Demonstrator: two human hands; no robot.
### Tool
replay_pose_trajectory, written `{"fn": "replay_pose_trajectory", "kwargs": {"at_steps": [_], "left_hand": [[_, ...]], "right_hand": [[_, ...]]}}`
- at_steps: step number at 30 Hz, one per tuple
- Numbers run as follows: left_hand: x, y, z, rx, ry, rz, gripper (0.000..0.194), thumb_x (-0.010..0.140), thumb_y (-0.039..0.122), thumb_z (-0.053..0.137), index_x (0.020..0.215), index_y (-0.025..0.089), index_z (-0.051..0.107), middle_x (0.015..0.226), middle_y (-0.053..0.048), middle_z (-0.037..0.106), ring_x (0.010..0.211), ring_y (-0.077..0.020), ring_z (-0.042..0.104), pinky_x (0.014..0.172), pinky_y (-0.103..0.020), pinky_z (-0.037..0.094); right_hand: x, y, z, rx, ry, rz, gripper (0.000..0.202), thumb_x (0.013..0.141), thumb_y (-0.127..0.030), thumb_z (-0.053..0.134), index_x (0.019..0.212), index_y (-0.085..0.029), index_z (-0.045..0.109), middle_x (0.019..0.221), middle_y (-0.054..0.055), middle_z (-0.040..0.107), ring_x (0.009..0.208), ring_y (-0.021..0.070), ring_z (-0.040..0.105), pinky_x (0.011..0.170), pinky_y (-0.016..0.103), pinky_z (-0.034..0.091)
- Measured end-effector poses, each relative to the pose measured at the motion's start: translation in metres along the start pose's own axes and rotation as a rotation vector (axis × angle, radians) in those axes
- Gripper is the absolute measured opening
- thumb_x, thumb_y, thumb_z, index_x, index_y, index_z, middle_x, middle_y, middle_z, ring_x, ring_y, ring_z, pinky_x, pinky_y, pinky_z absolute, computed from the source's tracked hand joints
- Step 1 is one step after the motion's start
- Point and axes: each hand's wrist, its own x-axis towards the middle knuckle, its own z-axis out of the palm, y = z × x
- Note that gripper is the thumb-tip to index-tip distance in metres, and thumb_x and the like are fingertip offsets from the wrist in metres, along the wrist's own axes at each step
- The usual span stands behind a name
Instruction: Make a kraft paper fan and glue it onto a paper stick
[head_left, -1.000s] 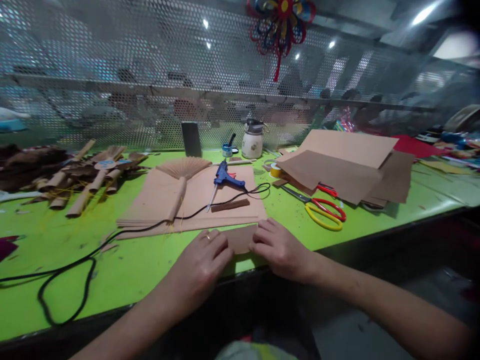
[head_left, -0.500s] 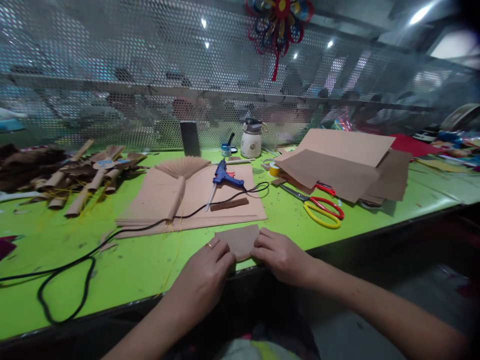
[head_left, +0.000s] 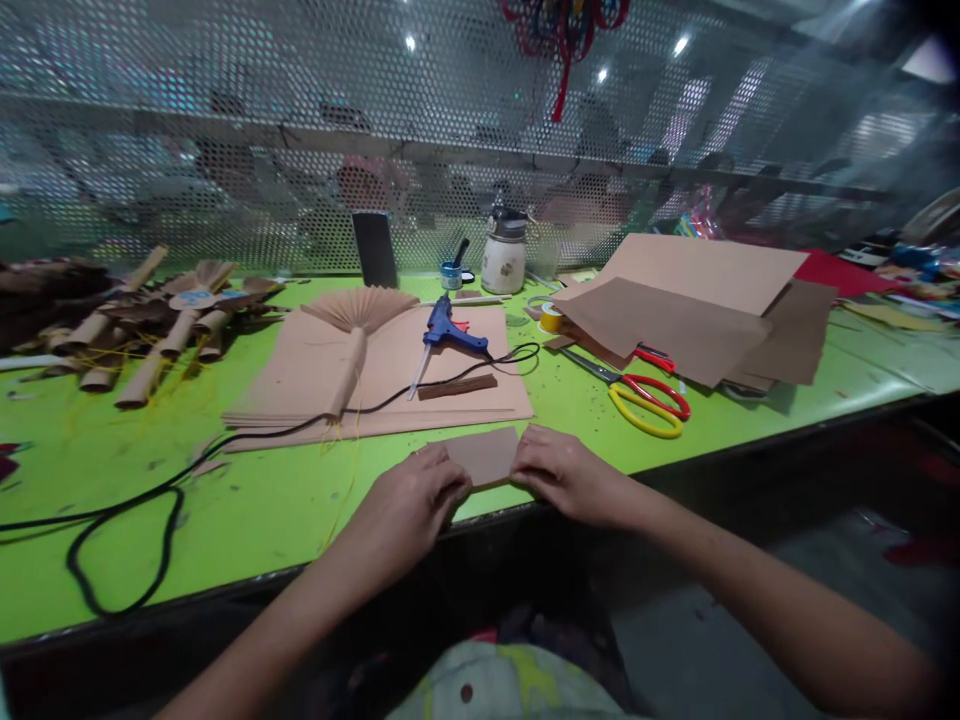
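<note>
1. Several rolled paper handles (head_left: 142, 380) lie in a heap at the left of the frame, tangled with yellow strands, on the green table (head_left: 262, 530).

2. Left of centre I make out a pleated paper fan (head_left: 360, 310) resting on a stack of tan sheets (head_left: 289, 385).

3. Low in the middle, the left hand (head_left: 409, 495) has its fingers pinched together at the left end of a brown paper piece (head_left: 486, 455), with no gap that I can see.

4. That piece lies between the two hands, near the table's front edge; its long axis runs left to right, the right end tipped slightly up the frame. Neither hand is nearer: both touch it. It looks plain, matt, thin and roughly rectangular; from here I cannot tell whether its near edge is creased.

5. Just above it, on the tan sheets, I see a blue glue gun (head_left: 454, 332) and a narrow folded strip (head_left: 457, 387).

6. Right of the piece, the right hand (head_left: 566, 475) pinches the opposite end, fingertips close together.

7. Further right lie scissors (head_left: 649, 405) with red and yellow handles, below loose brown sheets (head_left: 675, 325).
</note>
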Motion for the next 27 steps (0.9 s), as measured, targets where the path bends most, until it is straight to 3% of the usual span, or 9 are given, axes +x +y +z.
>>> {"fn": "replay_pose_trajectory", "kwargs": {"at_steps": [14,18,27], "left_hand": [[0.007,-0.01,-0.02,-0.061,-0.154,-0.113,0.018,0.088,0.026,0.047,0.079,0.019,0.061,0.081,-0.002,0.064,0.07,-0.0159,0.058,0.063,-0.025,0.04],[0.009,-0.012,-0.02,-0.124,-0.164,-0.144,0.014,0.087,0.026,0.05,0.094,0.022,0.061,0.091,-0.001,0.067,0.079,-0.0169,0.06,0.069,-0.026,0.043],[0.005,-0.016,-0.015,-0.142,-0.116,0.009,0.023,0.091,0.027,0.045,0.106,0.025,0.063,0.1,-0.003,0.066,0.086,-0.0156,0.06,0.077,-0.025,0.045]], "right_hand": [[0.019,-0.003,-0.019,0.119,-0.213,0.328,0.011,0.082,-0.014,0.058,0.075,-0.013,0.066,0.073,0.003,0.062,0.069,0.0136,0.055,0.063,0.022,0.038],[0.021,-0.008,-0.017,-0.001,-0.238,0.336,0.014,0.085,-0.017,0.053,0.074,-0.014,0.062,0.073,0.004,0.061,0.068,0.0135,0.052,0.063,0.023,0.035],[0.017,-0.013,-0.012,-0.099,-0.192,0.352,0.012,0.087,-0.019,0.053,0.077,-0.014,0.058,0.076,0.005,0.06,0.069,0.0144,0.05,0.062,0.024,0.032]]}}
